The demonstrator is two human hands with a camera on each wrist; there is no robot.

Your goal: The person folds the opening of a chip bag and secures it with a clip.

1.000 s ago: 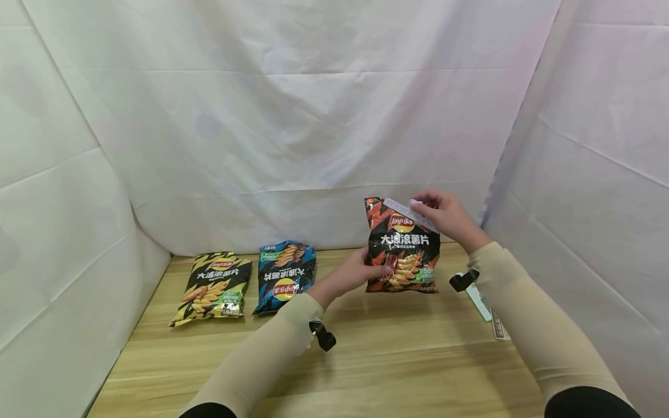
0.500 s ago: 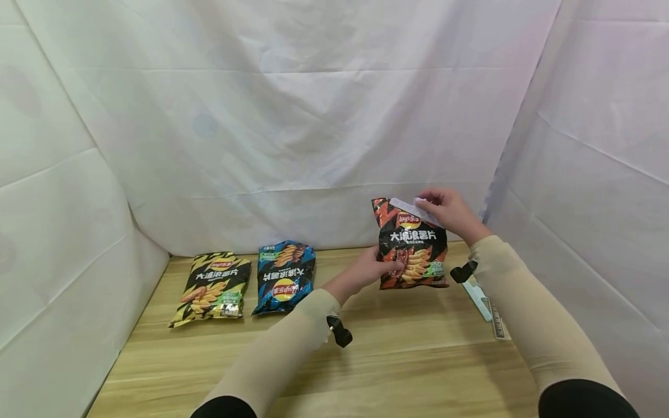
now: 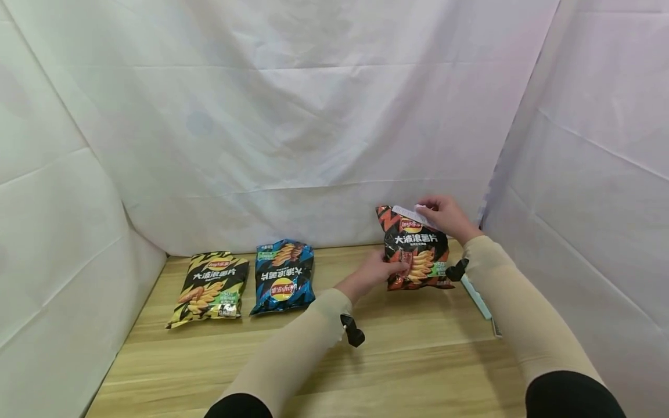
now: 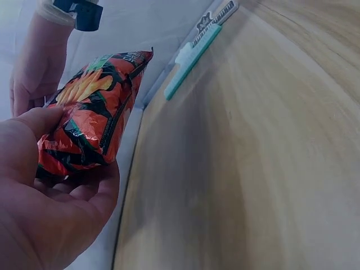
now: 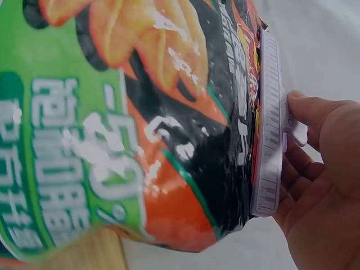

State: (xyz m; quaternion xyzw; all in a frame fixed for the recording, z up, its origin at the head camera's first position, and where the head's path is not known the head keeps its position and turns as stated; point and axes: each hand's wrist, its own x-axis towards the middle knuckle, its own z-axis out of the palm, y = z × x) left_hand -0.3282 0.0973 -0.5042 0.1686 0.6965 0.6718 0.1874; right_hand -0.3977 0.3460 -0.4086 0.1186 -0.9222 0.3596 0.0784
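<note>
A red and black bag of potato chips (image 3: 418, 247) is held up over the back right of the table. My left hand (image 3: 370, 273) grips its lower left side, thumb across the front and fingers behind, as the left wrist view shows. Along the bag's top edge lies a pale lavender bag clip (image 5: 268, 126) with ruler-like markings. My right hand (image 3: 446, 217) pinches the small tab on the clip's back between thumb and fingers (image 5: 306, 109). In the right wrist view the clip stands right against the bag's top.
A yellow and black chip bag (image 3: 211, 288) and a blue one (image 3: 284, 276) lie on the wooden table (image 3: 397, 360) to the left. A teal clip (image 4: 191, 62) and a patterned clip (image 4: 219, 19) lie at the right, partly behind the right forearm. White cloth walls (image 3: 292, 128) surround the table.
Both hands have shifted a little to the right, carrying the chip bag and its clip. The bag leans slightly differently. The other bags and clips stay put.
</note>
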